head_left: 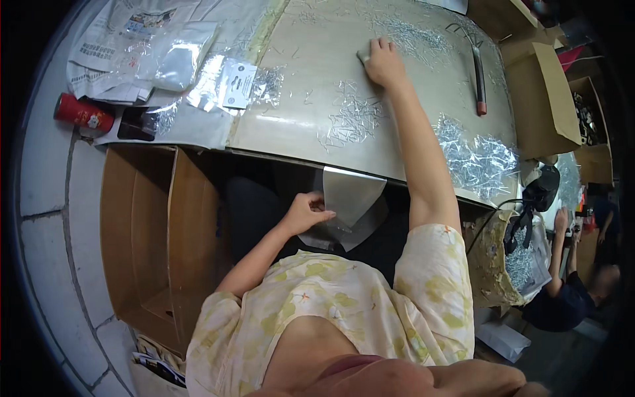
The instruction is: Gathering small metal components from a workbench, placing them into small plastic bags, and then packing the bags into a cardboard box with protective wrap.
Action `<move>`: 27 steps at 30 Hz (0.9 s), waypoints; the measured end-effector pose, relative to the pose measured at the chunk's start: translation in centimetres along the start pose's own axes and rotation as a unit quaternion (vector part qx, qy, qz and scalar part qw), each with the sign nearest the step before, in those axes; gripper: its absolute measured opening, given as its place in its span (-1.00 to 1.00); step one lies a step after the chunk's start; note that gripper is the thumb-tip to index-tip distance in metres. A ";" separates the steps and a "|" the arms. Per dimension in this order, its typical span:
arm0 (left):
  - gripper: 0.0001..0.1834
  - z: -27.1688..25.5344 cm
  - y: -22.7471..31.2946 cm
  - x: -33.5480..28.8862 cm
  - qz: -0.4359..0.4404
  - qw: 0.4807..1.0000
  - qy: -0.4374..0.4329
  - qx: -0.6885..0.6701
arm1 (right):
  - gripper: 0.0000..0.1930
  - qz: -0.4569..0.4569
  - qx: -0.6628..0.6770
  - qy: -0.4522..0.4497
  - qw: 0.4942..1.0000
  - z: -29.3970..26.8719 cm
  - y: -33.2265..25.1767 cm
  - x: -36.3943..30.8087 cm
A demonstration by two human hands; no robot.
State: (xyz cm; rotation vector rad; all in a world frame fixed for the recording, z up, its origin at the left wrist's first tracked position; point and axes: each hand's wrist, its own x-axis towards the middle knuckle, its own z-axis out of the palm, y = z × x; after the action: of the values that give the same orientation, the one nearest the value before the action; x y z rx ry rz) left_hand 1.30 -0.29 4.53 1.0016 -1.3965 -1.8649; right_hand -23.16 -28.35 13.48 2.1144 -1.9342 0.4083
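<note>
My right hand (385,64) reaches far over the table, fingers curled down to its surface. A small grey object (362,57) shows at its thumb side; its kind is unclear. Just beyond and to the right lie scattered thin metal pins (417,36), and a looser cluster of pins (354,119) lies nearer to me. Below the table's front edge, my left hand (307,213) hovers over my lap with its thumb and fingers apart. It is beside a pale sheet (350,195) hanging from the edge. A few small shiny pieces show near the thumb.
A hand rake (479,73) and a dense pin pile (479,159) lie at right. Clear bags (182,56), a printed card (238,83) and a red can (83,113) are at left. Cardboard boxes (139,225) flank me. A co-worker (562,291) sits at far right.
</note>
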 end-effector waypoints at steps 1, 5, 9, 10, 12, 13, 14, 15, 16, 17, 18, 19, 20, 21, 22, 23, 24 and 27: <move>-0.66 -0.4 -0.1 -0.2 0.024 0.999 -0.001 0.023 | -0.47 0.001 0.004 0.000 1.000 -0.5 -1.4 -0.1; -0.73 -0.2 -1.3 -0.5 -0.024 0.997 0.024 -0.066 | -0.50 -0.023 0.034 -0.173 0.984 -6.2 -5.7 -5.9; -0.66 0.8 -1.9 -0.3 -0.014 0.985 0.035 -0.168 | -0.46 0.142 0.292 -0.048 0.945 -9.9 -5.1 -11.4; -0.62 1.3 -1.8 0.0 -0.019 0.987 0.013 -0.157 | -0.46 0.143 0.287 -0.051 0.946 -9.3 -4.4 -11.6; -0.60 2.2 -2.6 -0.3 -0.044 0.966 0.010 -0.253 | -0.44 0.063 0.262 0.030 0.962 -6.1 -4.6 -12.4; -0.60 2.5 -2.1 -0.7 -0.059 0.951 0.003 -0.303 | -0.44 0.066 0.265 0.027 0.962 -6.0 -6.4 -13.2; -0.60 2.8 -2.4 -1.0 -0.060 0.952 0.004 -0.300 | -0.45 0.035 0.213 0.017 0.976 -6.0 -8.7 -13.6; -0.58 3.0 -3.1 -1.3 -0.066 0.938 -0.005 -0.342 | -0.45 0.001 0.161 0.009 0.987 -6.0 -10.4 -13.8; -0.56 3.1 -3.6 -1.4 -0.071 0.921 -0.017 -0.382 | -0.42 0.007 0.149 -0.005 0.989 -5.1 -10.6 -14.8; -0.56 2.9 -4.2 -1.6 -0.072 0.923 -0.013 -0.377 | -0.42 0.008 0.154 -0.003 0.988 -5.1 -10.8 -15.8; -0.53 2.5 -4.9 -1.8 -0.061 0.920 -0.021 -0.386 | -0.41 0.028 0.145 -0.001 0.989 -5.4 -10.9 -17.2; -0.48 2.5 -5.3 -2.0 -0.052 0.916 -0.031 -0.397 | -0.39 0.050 0.132 -0.002 0.990 -5.9 -10.7 -18.9; -0.45 3.1 -4.1 -2.5 -0.068 0.906 -0.013 -0.417 | -0.42 0.030 0.118 -0.015 0.992 -7.4 -10.5 -20.6; -0.42 3.3 -2.8 -2.5 -0.084 0.895 0.004 -0.437 | -0.42 0.033 0.123 -0.022 0.992 -8.9 -10.4 -21.2; -0.36 0.3 -6.4 -2.3 -0.066 0.870 -0.135 -0.470 | -0.42 0.042 0.186 -0.031 0.981 -10.7 -10.7 -21.7; -0.28 -1.0 -8.5 -2.0 -0.075 0.891 -0.116 -0.433 | -0.43 0.054 0.243 -0.039 0.968 -11.9 -10.7 -21.9; -0.25 -2.2 -9.5 -1.7 -0.057 0.861 -0.170 -0.477 | -0.43 0.045 0.241 -0.012 0.969 -12.2 -10.3 -21.8; -0.18 -0.3 -7.3 -1.4 -0.110 0.855 -0.136 -0.489 | -0.48 0.007 0.237 0.004 0.971 -12.3 -9.4 -20.5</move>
State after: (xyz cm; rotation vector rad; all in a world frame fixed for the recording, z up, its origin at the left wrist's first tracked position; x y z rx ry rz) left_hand 2.17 2.61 -2.21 0.3702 -0.2800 -2.5086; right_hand -15.93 -4.04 17.51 2.3647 -1.9980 0.9653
